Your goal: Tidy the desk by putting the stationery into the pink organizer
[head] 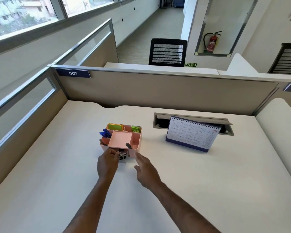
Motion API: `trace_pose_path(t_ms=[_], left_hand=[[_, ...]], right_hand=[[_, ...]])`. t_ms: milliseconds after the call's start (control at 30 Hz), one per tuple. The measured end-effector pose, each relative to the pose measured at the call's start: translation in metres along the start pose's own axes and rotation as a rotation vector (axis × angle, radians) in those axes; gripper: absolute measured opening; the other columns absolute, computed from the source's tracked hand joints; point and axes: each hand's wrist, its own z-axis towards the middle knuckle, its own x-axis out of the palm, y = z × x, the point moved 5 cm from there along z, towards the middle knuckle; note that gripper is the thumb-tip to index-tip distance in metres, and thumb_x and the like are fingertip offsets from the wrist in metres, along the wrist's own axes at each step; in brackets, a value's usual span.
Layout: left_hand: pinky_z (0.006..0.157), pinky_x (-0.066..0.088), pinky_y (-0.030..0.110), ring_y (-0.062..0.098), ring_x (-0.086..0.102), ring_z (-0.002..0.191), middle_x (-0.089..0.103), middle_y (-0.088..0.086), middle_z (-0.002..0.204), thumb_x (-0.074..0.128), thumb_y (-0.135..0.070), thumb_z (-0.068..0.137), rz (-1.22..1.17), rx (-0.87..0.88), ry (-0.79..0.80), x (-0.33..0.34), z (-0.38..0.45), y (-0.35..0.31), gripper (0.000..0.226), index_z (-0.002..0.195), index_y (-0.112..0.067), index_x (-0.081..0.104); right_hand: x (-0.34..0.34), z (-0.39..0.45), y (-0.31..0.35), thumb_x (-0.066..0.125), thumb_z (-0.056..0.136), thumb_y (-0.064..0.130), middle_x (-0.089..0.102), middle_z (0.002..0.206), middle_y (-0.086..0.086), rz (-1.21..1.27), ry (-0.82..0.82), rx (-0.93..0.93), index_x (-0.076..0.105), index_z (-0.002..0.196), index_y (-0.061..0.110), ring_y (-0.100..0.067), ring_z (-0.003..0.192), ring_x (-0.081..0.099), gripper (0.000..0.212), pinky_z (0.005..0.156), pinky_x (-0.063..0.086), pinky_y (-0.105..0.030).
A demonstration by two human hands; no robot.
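The pink organizer (136, 147) stands mid-desk, with blue pens (105, 133) in its left cell, yellow and orange sticky notes (115, 126) at the back left and green clips (135, 128) at the back right. A small drawer at its front stands pulled out. My left hand (107, 163) pinches a binder clip (122, 156) with silver handles at that drawer. My right hand (145, 169) hovers just right of the drawer, fingers straight, holding nothing. A dark clip (128, 145) sits on the organizer's front rim.
A desk calendar (191, 134) stands to the right, in front of an open cable hatch (161, 121). Beige partition walls (158, 91) close the desk at the back and left. The white desk top (208, 182) spreads around both arms.
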Motion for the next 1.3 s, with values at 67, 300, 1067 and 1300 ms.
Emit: trace_pose_path(t_ms=[67,300,1067,1300], left_hand=[[0.054,0.045,0.024,0.018,0.065,0.071,0.075,0.003,0.087,0.07,-0.023,0.091,0.061,0.021,0.009,0.004,-0.001,-0.001,0.008,0.089,-0.015,0.069],[0.065,0.049,0.032,0.026,0.064,0.09,0.055,0.01,0.115,0.061,-0.014,0.096,-0.034,0.009,-0.087,0.002,-0.024,0.01,0.011,0.107,-0.013,0.062],[0.081,0.055,0.033,0.023,0.068,0.098,0.071,0.005,0.119,0.052,-0.009,0.1,0.001,0.017,0.069,0.037,-0.002,-0.001,0.021,0.119,-0.014,0.061],[0.094,0.057,0.041,0.025,0.065,0.113,0.066,0.007,0.131,0.062,-0.013,0.096,0.02,0.049,0.094,0.036,-0.004,0.0,0.032,0.128,-0.013,0.061]], right_hand=[[0.0,0.01,0.008,0.052,0.098,0.011,0.025,0.161,-0.006,-0.179,0.008,-0.111,0.022,0.153,0.013,-0.024,0.148,0.023,0.062,0.118,0.03,-0.037],[0.008,0.03,0.008,0.051,0.095,0.004,0.005,0.165,-0.008,-0.423,0.118,-0.141,0.006,0.155,0.013,-0.027,0.152,0.002,0.076,0.121,0.021,-0.045],[0.008,0.03,0.003,0.054,0.091,-0.002,0.001,0.165,-0.006,-0.497,0.17,-0.134,0.005,0.155,0.018,-0.025,0.152,0.0,0.084,0.121,0.018,-0.049],[0.005,0.029,0.006,0.05,0.093,0.0,0.0,0.165,-0.004,-0.421,0.152,-0.13,0.005,0.155,0.02,-0.024,0.152,0.0,0.08,0.121,0.016,-0.048]])
